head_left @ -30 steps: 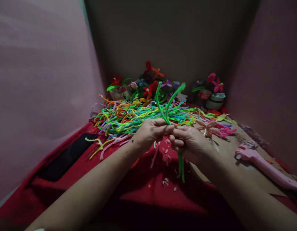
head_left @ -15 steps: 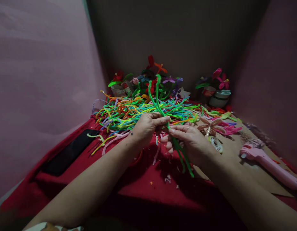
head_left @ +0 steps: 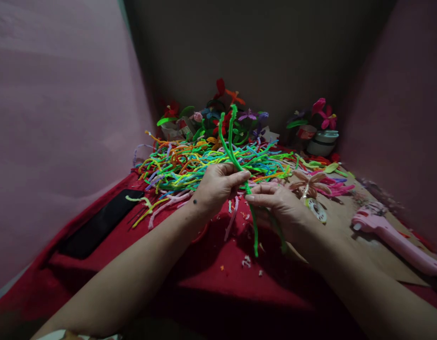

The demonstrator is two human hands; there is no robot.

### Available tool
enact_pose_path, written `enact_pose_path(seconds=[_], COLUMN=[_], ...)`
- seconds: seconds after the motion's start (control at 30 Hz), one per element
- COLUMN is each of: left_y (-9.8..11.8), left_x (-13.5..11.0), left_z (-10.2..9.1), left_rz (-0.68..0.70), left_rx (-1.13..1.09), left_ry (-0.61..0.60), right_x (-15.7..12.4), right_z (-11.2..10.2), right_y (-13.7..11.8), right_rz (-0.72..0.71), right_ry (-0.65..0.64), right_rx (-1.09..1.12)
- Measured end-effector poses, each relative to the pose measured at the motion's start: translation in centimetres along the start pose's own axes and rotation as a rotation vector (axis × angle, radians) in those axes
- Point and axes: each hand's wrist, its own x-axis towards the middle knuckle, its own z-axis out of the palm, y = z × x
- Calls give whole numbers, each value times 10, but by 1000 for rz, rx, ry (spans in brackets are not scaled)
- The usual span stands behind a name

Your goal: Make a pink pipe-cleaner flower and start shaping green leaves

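Observation:
Two green pipe cleaners (head_left: pixel 230 150) cross and twist together between my hands. Their upper ends spread apart above my left hand (head_left: pixel 220 185), whose thumb and fingers pinch them just above the crossing. Right below, my right hand (head_left: pixel 275 202) has thumb and fingertips closed on the same green stems. One lower end hangs straight down in front of the red cloth; the other, blurred, lies against my right palm. Behind my hands spreads a heap of colourful pipe cleaners (head_left: pixel 190 165).
A black phone (head_left: pixel 101 224) lies at left on the red cloth (head_left: pixel 211 278). At right, a brown fuzzy flower (head_left: pixel 308 184), a tape roll (head_left: pixel 315 210) and a pink glue gun (head_left: pixel 391 236) rest on cardboard (head_left: pixel 346 212). Pipe-cleaner flowers (head_left: pixel 247 115) and a white jar (head_left: pixel 323 143) stand behind.
The lower green ends have swung apart: one now hangs further left, the other is blurred by my right palm. My right fingers have shifted slightly on the stems; my left hand stays put.

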Motion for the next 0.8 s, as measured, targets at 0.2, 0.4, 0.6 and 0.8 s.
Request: enact_pose_path(seconds=[0.2, 0.4, 0.6, 0.8], left_y=[7, 7, 4, 4], left_x=[-2, -5, -6, -7], left_z=[0, 4, 7, 7], left_rz=[45, 39, -65, -63], left_rx=[111, 44, -35, -45], left_ry=[5, -47, 64, 25], right_x=[1, 3, -3, -4], right_z=[0, 0, 11, 12], right_y=[-2, -4, -1, 2], right_rz=[-67, -3, -185, -206], right_ry=[-17, -72, 124, 166], right_rx=[12, 100, -44, -40])
